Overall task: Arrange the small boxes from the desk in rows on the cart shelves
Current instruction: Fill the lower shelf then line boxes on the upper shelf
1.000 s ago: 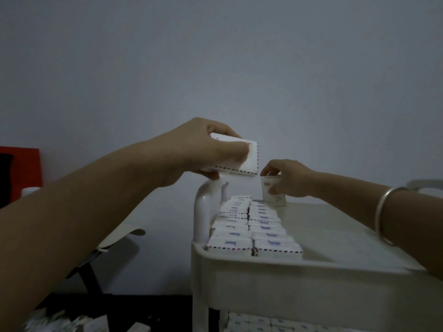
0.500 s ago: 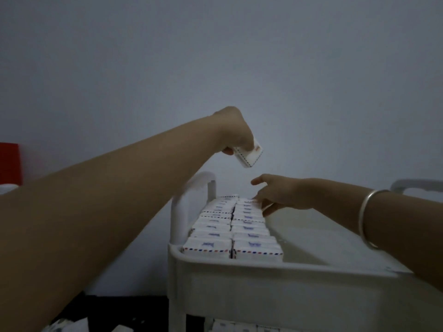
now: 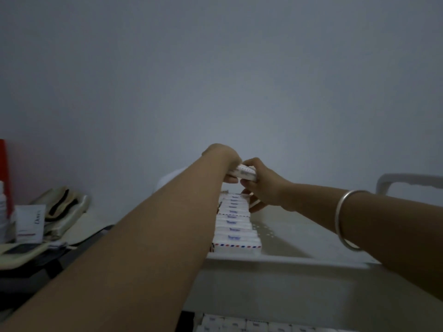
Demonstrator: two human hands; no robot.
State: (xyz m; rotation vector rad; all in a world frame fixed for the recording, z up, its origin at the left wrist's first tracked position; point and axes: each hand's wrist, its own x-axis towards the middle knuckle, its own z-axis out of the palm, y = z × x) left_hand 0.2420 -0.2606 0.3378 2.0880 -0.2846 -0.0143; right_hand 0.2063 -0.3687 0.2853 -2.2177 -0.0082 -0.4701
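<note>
While your left grip (image 3: 221, 155) pinched a small airmail-bordered box (image 3: 245, 173), your right grip (image 3: 263, 185) seemingly pinched it too, above the box row (image 3: 236, 221) on the cart (image 3: 287, 262).

Showing white small boxes (image 3: 236, 237) edged with red-and-blue dashed stripes and blue print, an off-white cart shelf (image 3: 299, 233), a silver bangle (image 3: 337, 216), a red panel (image 3: 6, 173) against a grey wall (image 3: 215, 68).

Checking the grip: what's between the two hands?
One small box, held by the left hand and right hand above the rows, in the head view.
</note>
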